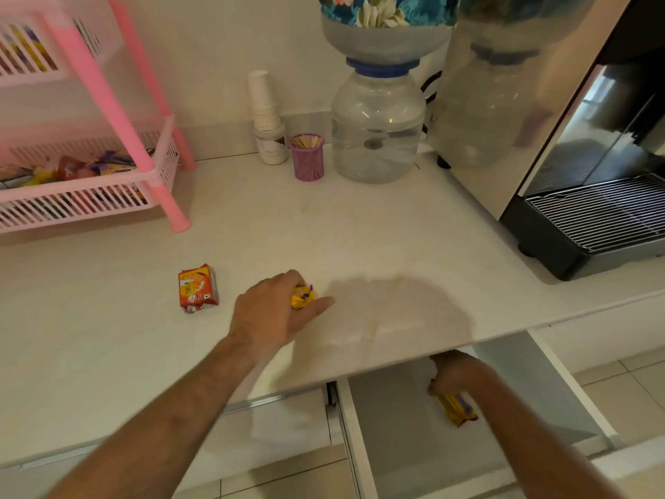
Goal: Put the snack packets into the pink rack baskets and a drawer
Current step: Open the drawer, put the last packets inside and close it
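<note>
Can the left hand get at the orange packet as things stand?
Probably not yet: the left hand already holds a yellow packet. The orange packet lies close beside it on bare counter, nothing between.

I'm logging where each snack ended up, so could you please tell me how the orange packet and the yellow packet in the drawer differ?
The orange packet lies free on the countertop, untouched; the yellow packet is down in the open drawer, held by the right hand. The orange packet looks blocky, while the yellow packet looks slim and long. Both are sealed snack packets.
</note>
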